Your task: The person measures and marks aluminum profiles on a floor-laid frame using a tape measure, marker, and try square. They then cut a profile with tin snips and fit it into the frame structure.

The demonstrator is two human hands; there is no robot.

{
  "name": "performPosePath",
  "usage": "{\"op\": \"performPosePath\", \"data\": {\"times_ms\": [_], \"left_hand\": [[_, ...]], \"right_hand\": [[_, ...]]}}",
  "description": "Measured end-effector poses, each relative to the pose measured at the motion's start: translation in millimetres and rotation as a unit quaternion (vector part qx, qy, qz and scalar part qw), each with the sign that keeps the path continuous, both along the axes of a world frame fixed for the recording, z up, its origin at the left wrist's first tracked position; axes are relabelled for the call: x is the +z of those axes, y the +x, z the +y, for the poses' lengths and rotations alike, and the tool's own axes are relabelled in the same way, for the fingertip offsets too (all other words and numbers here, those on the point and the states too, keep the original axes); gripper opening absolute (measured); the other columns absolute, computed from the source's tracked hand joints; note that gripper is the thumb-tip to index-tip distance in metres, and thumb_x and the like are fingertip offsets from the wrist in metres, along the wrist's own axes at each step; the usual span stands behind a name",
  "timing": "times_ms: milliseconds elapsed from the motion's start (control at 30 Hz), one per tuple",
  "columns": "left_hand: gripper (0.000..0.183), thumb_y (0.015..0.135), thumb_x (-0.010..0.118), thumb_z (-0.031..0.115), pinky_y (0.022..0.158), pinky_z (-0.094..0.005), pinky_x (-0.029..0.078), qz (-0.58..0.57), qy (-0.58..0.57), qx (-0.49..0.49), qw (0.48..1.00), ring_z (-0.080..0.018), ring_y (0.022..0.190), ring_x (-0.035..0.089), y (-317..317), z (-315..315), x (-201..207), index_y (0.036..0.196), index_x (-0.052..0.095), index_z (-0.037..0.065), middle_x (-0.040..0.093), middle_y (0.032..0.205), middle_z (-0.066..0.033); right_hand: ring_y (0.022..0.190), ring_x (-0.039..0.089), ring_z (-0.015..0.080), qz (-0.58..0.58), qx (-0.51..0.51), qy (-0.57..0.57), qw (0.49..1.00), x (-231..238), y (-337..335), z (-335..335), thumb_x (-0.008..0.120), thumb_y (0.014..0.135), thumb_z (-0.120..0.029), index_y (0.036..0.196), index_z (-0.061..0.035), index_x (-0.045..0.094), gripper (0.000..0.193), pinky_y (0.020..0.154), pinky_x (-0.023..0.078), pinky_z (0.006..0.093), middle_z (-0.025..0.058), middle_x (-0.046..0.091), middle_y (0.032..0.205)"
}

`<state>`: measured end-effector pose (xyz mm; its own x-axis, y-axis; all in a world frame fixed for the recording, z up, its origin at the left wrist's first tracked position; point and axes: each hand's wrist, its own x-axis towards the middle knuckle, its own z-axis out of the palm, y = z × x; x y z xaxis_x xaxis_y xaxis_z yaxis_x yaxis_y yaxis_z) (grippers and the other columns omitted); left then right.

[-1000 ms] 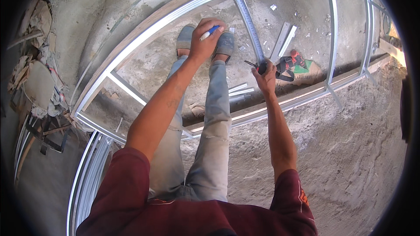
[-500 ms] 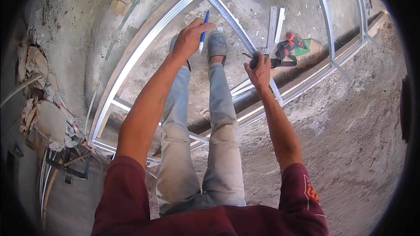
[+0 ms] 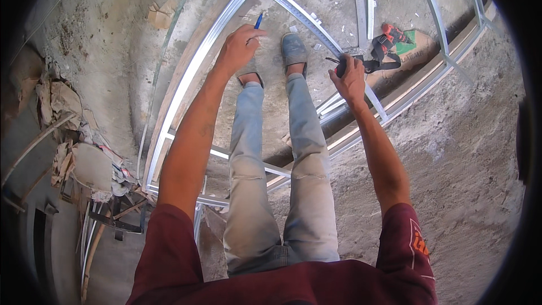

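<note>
Far left: heap of crumpled paper and cardboard scraps (image 3: 68,135) against the rough wall, with dark metal bits lying below it. A flat tan cardboard piece (image 3: 161,16) sits higher up on the concrete, rectangular, no print I can make out.

Left hand (image 3: 240,49) is closed around a blue pen (image 3: 258,21), tip pointing up and away, held just beside the curved outer rail of the metal stud frame (image 3: 192,73) lying on the floor. Feet in grey sandals (image 3: 294,51) stand inside the frame, between the rail and a diagonal stud (image 3: 305,17).

Right hand (image 3: 349,76) is gripping a small dark tool with a red tip (image 3: 340,69) (can't tell what kind, mostly hidden by the fingers), held over the diagonal stud where it meets the lower rail.

Further right: red-and-black cordless drill (image 3: 388,39) on the floor, touching a green rectangular box (image 3: 411,44) with a pale panel; label too small to read. Loose stud offcuts (image 3: 364,8) lie above it.

Risks, as I judge them:
- Standing inside the frame; a foot could catch a thin stud and bend it or trip the person.
- Cut steel edges next to bare hands and open sandals could mean cuts.
- Drill and strap near the feet are another snag point.
- Pen mark on a curved rail could go off if the frame shifts underfoot.
</note>
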<state>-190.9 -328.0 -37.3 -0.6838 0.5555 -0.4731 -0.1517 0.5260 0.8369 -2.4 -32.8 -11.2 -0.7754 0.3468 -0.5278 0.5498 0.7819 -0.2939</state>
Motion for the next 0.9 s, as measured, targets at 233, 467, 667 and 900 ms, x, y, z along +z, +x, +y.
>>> {"op": "performPosePath", "data": {"times_ms": [233,467,667,900], "left_hand": [[0.029,0.097,0.06,0.011,0.08,-0.0427,0.053,0.007,-0.092,0.103,0.99,-0.0321,0.094,0.069,2,21,-14,0.126,0.056,0.011,0.069,0.107,-0.0158],[0.034,0.095,0.062,0.012,0.089,-0.0459,0.05,0.023,-0.113,0.062,0.991,-0.0404,0.106,0.066,-1,36,-6,0.128,0.055,0.012,0.07,0.11,-0.0182],[0.034,0.095,0.062,0.012,0.088,-0.0452,0.05,0.039,-0.122,0.062,0.99,-0.0393,0.105,0.066,-3,40,-7,0.128,0.056,0.013,0.071,0.108,-0.0181],[0.033,0.095,0.063,0.013,0.088,-0.0446,0.05,0.034,-0.113,0.081,0.99,-0.0383,0.104,0.067,-7,44,-8,0.128,0.057,0.012,0.071,0.108,-0.0174]], "right_hand": [[0.115,0.052,0.038,-0.008,-0.02,-0.012,1.0,0,-5,4,0.081,0.076,-0.025,0.13,-0.0134,0.051,0.063,0.096,0.046,0.0476,0.0166,0.052,0.117],[0.113,0.052,0.038,-0.006,-0.014,-0.014,1.0,-3,-1,8,0.081,0.076,-0.027,0.127,-0.0117,0.052,0.061,0.095,0.046,0.0477,0.0167,0.052,0.114],[0.108,0.054,0.0397,0.003,0.005,-0.021,1.0,-4,-2,14,0.08,0.077,-0.027,0.125,-0.0087,0.053,0.058,0.094,0.045,0.0474,0.018,0.054,0.11],[0.107,0.054,0.0399,-0.004,0.011,-0.021,1.0,-5,-3,16,0.08,0.077,-0.028,0.125,-0.0084,0.054,0.058,0.093,0.045,0.0475,0.0183,0.054,0.109]]}}
